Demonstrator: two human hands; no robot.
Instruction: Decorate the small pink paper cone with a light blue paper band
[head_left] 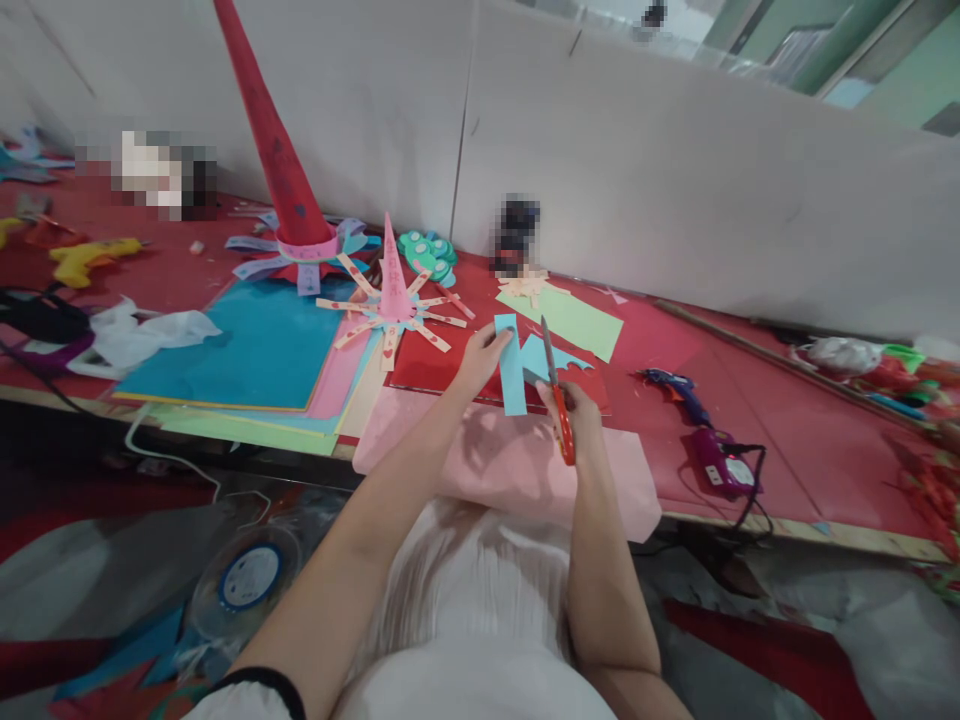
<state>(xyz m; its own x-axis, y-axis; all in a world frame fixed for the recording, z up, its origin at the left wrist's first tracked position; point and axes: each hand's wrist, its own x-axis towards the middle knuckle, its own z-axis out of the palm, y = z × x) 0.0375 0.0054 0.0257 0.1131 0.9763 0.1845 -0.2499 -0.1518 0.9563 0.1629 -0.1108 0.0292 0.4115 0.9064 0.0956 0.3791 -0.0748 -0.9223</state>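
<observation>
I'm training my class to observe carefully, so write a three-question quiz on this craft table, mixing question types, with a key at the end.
1. True or false: the right hand holds red-handled scissors.

2. What does the left hand hold?
a) a yellow glue gun
b) a light-blue paper strip
c) a clear plastic bag

3. Short answer: which stands taller, the red cone or the pink cone?

Key: 1. true; 2. b; 3. the red cone.
</observation>
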